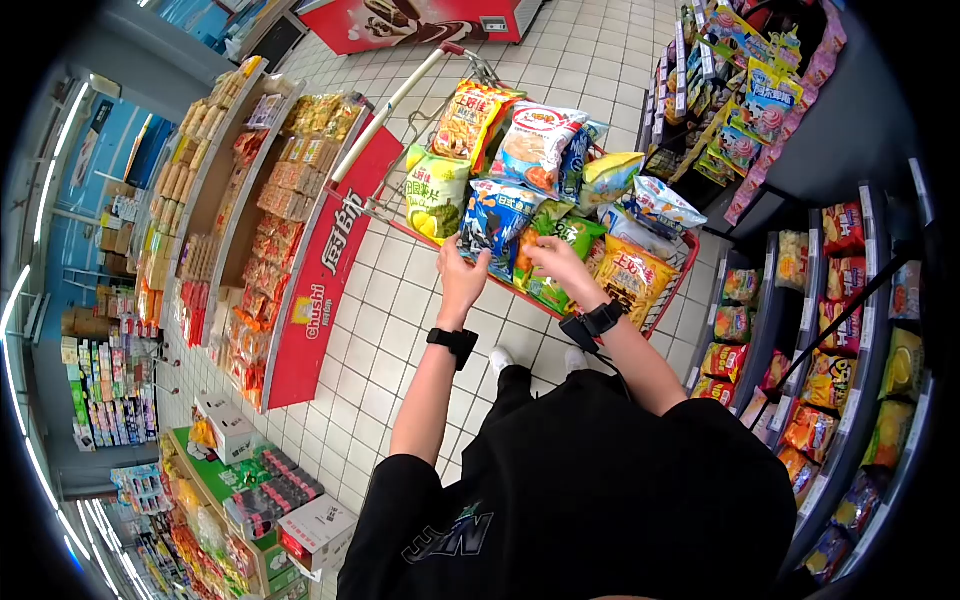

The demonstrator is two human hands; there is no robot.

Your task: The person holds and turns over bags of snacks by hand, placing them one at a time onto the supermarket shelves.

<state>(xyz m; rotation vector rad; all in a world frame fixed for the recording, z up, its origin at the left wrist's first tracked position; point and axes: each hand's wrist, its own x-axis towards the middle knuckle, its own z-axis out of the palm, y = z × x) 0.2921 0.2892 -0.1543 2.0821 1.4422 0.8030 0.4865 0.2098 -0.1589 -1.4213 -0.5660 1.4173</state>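
Note:
A shopping cart [384,212] stands in front of me, heaped with several bags of snacks. My left hand [463,280] is at the lower edge of a dark blue snack bag [492,222], its thumb and fingers closed on that edge. To the right, my right hand [562,264] has its fingers bent against a green snack bag [555,290], and part of the bag is hidden by the hand. Around them lie a pale green chip bag [436,196], a white and red bag [536,146], a red and yellow bag [472,122] and a yellow bag [632,280].
A red-ended shelf [325,270] of packaged snacks stands on the left. Dark shelves [815,330] with snack bags and hanging packets [765,100] line the right. A red freezer [420,22] is at the back, with boxes [318,528] at lower left.

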